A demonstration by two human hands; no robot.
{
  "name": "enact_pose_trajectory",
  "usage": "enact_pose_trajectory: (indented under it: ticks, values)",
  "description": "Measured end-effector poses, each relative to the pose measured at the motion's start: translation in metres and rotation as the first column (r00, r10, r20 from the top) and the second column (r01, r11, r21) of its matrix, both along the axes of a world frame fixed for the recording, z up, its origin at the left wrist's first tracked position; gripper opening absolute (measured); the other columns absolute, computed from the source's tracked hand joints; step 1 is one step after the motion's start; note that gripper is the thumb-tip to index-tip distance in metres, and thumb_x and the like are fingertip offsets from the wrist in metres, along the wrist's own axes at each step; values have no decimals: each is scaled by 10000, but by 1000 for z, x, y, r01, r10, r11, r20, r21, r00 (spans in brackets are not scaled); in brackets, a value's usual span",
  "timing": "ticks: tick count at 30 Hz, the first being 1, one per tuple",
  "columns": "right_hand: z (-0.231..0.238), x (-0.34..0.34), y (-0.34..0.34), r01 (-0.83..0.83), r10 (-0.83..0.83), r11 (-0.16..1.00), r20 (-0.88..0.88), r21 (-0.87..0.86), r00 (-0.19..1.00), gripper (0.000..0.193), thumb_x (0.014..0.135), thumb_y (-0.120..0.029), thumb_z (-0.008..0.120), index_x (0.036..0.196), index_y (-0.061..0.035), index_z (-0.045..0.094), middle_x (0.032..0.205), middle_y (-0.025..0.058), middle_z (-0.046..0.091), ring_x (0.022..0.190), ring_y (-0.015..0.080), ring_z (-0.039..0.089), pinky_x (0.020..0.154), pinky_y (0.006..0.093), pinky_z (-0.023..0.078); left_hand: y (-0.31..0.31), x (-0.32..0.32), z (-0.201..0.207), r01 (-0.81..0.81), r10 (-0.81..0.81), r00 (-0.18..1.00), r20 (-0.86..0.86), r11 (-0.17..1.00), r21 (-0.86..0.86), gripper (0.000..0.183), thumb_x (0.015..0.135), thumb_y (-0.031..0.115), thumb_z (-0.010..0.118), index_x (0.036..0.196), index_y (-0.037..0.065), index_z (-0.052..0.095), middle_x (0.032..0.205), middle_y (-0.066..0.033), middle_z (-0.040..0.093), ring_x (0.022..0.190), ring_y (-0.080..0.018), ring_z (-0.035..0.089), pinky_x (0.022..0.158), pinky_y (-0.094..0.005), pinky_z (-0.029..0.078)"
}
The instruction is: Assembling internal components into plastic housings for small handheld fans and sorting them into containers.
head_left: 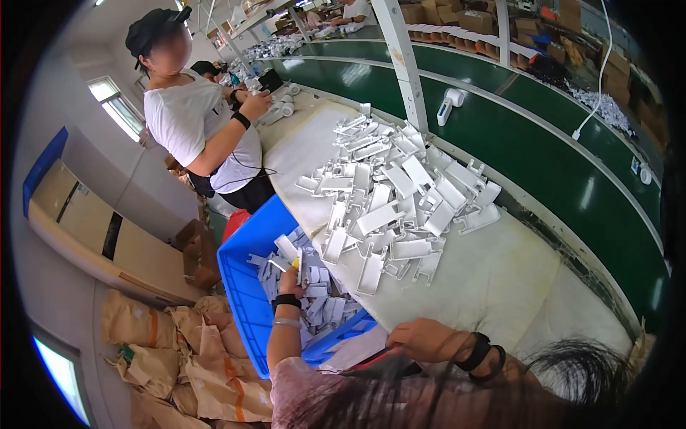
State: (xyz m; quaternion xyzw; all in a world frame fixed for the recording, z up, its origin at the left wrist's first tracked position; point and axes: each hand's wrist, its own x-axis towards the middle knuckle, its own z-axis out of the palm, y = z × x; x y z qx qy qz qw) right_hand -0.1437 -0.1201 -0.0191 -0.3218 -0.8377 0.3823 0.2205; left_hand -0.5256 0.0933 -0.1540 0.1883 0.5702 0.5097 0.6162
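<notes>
My left hand reaches down into a blue crate at the left of the table. Its fingers are closed on a white plastic housing part, and a bit of yellow shows at the fingertips. Many similar white parts lie loose in the crate. My right hand is at the table's near edge with its fingers curled; what they hold, if anything, is hidden. Beyond it, a large heap of white plastic housings spreads over the table.
A green conveyor belt runs behind the table, carrying a white device. A white post rises at the table's back edge. A co-worker stands at the far left handling parts. Brown sacks are piled on the floor left of the crate.
</notes>
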Motion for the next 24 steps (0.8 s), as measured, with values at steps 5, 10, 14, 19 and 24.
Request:
enact_pose_trajectory:
  ticks: [5, 10, 14, 19, 24]
  values:
    - [-1, -4, 0, -13, 13, 1000, 3, 8, 1000, 184, 866, -256, 619, 939, -88, 624, 918, 91, 632, 800, 309, 619, 703, 390, 498, 11, 35, 110, 25, 59, 966, -251, 948, 318, 245, 863, 124, 544, 1093, 41, 552, 847, -83, 623, 614, -202, 607, 375, -321, 433]
    - [11, -1, -2, -21, 22, 997, 17, -77, 1000, 157, 871, -189, 579, 982, -83, 614, 936, 100, 615, 865, 313, 603, 750, 406, 478, 53, 93, 155, 317, -175, 918, -356, 863, 393, 367, 867, 134, 538, 1227, 77, 494, 1088, -107, 569, 928, -234, 606, 605, -378, 555]
    - [5, -3, -2, -9, 9, 1000, 34, -12, 999, 161, 866, -202, 596, 975, -86, 621, 931, 97, 617, 864, 309, 604, 750, 400, 480, 56, 118, 170, 478, -163, 717, -678, 822, 309, 494, 876, 228, 583, 1326, 91, 433, 1191, -107, 537, 1043, -236, 572, 810, -390, 514]
    - [11, -1, -2, 6, -5, 999, 27, -32, 1000, 174, 863, -227, 609, 956, -80, 621, 909, 96, 611, 846, 312, 595, 732, 402, 474, 71, 55, 111, 187, 110, 813, -572, 881, 434, 495, 845, 248, 629, 1251, 6, 480, 1155, -113, 547, 938, -173, 573, 682, -282, 510]
    - [7, 1, 3, -1, 3, 999, 39, -40, 999, 171, 862, -221, 610, 958, -80, 617, 899, 95, 619, 789, 315, 600, 710, 394, 485, 62, -18, -6, -61, -48, 849, -526, 980, -189, 543, 772, 381, 684, 1115, -19, 552, 920, -82, 568, 771, -199, 574, 573, -306, 470]
